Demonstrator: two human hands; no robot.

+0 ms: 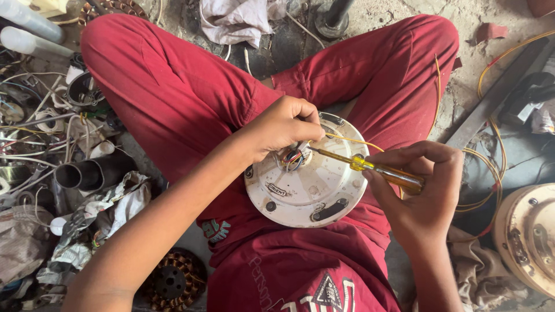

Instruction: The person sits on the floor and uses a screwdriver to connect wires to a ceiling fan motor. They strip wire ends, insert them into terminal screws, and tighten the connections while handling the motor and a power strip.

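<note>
A round white ceiling-fan motor housing (306,188) rests on the person's lap, between red-trousered legs. The left hand (283,124) is curled closed, pinching the coloured wires (293,158) at its centre. The right hand (422,193) grips a yellow-handled screwdriver (384,170), tip at the wires.
</note>
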